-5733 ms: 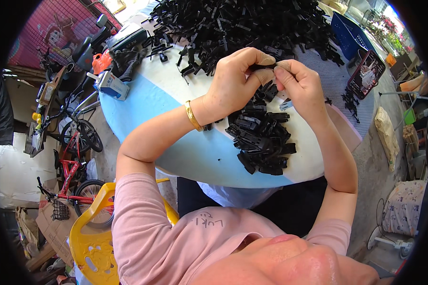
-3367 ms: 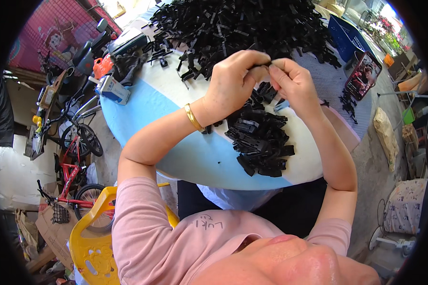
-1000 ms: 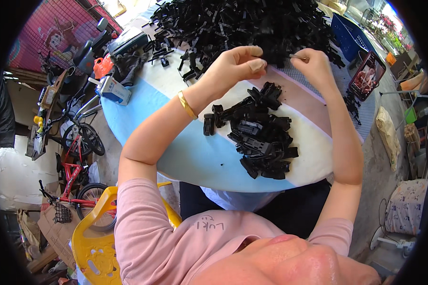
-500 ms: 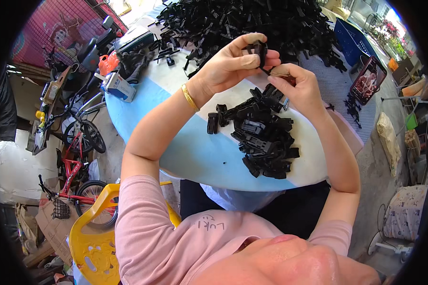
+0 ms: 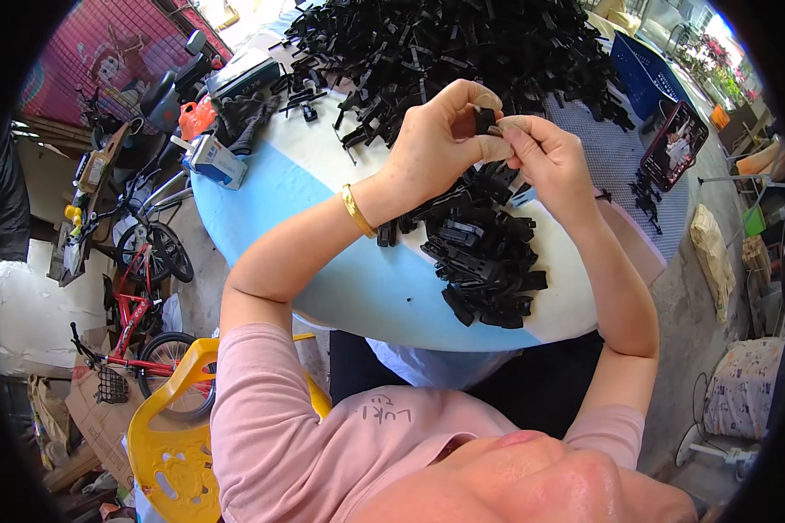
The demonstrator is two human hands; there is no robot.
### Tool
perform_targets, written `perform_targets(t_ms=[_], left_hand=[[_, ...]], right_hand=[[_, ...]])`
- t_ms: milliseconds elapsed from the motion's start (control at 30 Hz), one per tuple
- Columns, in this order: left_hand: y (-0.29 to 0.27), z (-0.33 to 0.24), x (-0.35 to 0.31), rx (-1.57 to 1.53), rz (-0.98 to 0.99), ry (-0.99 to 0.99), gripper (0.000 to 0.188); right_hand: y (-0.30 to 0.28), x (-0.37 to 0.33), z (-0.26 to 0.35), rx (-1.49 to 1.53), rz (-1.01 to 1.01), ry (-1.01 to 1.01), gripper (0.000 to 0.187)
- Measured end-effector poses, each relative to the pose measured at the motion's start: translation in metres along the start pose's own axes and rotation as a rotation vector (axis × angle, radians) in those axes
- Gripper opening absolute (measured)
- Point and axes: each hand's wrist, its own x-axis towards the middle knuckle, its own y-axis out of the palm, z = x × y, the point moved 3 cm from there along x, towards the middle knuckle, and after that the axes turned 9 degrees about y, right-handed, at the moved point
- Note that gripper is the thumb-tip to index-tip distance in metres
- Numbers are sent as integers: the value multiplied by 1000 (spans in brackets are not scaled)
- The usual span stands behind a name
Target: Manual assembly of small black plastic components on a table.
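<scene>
My left hand is closed around a small black plastic part, held up above the table between thumb and fingers. Thumb and forefinger of my right hand are pinched together at the right edge of that part, and the fingertips of both hands meet there. Fingers hide most of the part. Below the hands lies a cluster of black plastic pieces on the blue and white tabletop. Farther back, a big heap of loose black plastic pieces covers the far side of the table.
A blue plastic basket stands at the far right, with a propped phone nearer me. On the left table edge are a blue and white carton and a dark cloth. A yellow chair and red bicycle stand left.
My left hand has turned and come slightly nearer to me, covering more of the black part. My right hand has shifted a little, bringing its fingertips up against the part.
</scene>
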Motion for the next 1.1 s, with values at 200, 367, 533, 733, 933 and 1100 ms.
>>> perform_targets(t_ms=[200,367,533,733,933,1100], left_hand=[[0,-5,-1,-4,10,54,22],[3,-9,-6,325,-138,457,18],[4,-4,-5,240,-62,257,29],[4,-5,-2,209,-101,98,48],[7,-17,-3,541,33,344,64],[-20,-2,13,-250,379,-45,57]], right_hand=[[0,-3,3,-127,-36,-170,19],[4,-7,8,4,-9,22,18],[-2,-4,3,277,59,314,17],[-14,-1,9,116,-62,-33,16],[-14,0,8,-143,-93,-230,19],[-36,7,6,258,-56,26,19]])
